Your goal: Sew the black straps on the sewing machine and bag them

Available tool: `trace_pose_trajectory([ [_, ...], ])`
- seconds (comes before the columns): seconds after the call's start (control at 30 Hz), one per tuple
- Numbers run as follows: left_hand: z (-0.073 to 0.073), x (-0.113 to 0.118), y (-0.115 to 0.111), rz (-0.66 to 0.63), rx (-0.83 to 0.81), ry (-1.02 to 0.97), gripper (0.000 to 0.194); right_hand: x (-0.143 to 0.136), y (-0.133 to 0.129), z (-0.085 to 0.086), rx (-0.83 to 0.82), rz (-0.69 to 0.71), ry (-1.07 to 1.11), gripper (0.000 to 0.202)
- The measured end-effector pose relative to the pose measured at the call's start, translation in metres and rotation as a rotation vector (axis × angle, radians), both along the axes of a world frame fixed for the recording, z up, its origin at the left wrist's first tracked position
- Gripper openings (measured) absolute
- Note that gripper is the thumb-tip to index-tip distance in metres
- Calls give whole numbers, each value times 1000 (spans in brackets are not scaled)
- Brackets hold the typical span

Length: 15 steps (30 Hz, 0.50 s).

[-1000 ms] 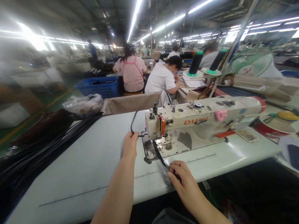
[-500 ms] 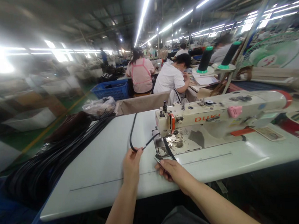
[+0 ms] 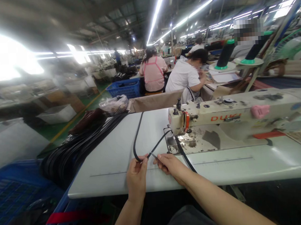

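A narrow black strip [image 3: 135, 140] loops across the white sewing table [image 3: 110, 162] and runs up to the needle area of the sewing machine [image 3: 202, 118]. My left hand [image 3: 137, 176] pinches the strip at the bottom of its loop. Close beside it, my right hand [image 3: 169, 164] is closed around a small metal tool [image 3: 153, 155], whose tip meets the strip just right of my left fingers; the tool's exact kind is unclear. Another length of black strip [image 3: 185, 154] comes from under the machine head and passes behind my right forearm.
A thick bundle of black strips [image 3: 73, 147] hangs over the table's left edge. Blue crates [image 3: 125, 89] stand behind and at the lower left. Two thread cones [image 3: 225, 55] rise behind the machine. Several people sit beyond; one wears a white shirt [image 3: 181, 75].
My right hand has moved up and left, bringing the metal tool to the strip beside my left hand. The view has shifted, so the table and machine appear further right.
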<state>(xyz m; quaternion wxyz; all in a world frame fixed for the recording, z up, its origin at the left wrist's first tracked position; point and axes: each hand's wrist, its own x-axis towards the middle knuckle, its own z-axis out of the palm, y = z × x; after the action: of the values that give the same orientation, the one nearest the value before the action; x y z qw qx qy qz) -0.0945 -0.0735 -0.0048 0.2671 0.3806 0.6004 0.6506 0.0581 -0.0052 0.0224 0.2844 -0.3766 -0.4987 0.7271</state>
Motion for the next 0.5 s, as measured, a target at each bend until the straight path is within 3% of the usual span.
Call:
trace_pose_trajectory([
  [0.27, 7, -4, -18, 37, 20, 93, 29, -4, -1, -6, 65, 52, -62, 52],
  [0.5, 8, -5, -29, 38, -5, 93, 29, -11, -2, 2, 142, 85, -67, 50],
])
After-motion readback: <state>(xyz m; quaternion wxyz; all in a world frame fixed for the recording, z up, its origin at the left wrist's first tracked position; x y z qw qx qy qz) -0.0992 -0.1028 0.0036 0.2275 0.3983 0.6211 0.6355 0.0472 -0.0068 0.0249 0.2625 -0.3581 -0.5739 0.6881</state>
